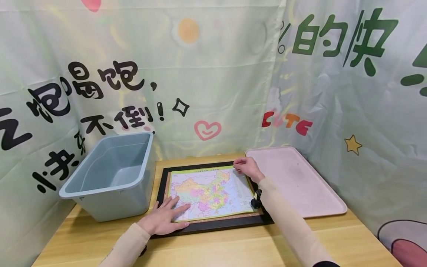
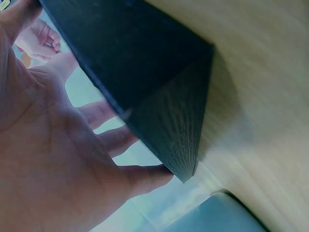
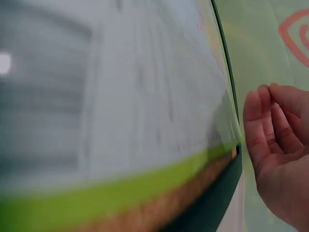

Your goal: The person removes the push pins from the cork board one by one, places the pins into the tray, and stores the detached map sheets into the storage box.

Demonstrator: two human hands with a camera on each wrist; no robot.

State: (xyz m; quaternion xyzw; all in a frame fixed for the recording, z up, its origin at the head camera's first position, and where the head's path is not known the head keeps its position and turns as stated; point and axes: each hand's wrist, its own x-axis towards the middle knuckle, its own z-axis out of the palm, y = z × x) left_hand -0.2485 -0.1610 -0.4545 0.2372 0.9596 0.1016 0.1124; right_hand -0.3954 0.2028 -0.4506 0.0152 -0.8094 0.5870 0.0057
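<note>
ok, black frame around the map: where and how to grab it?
Probably take the black frame at the middle of its near bar, from the person's side, pinching the top and outer edge. The bar is straight, uncovered there, and faces bare tabletop.

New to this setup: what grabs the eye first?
The colourful map at the table's centre, lying on a black-framed board, with the left hand spread at its near left corner and the right hand at its far right corner. Next, the deep blue-grey bin to the left and the pink tray to the right. Behind them, the boldly lettered curtain.
</note>
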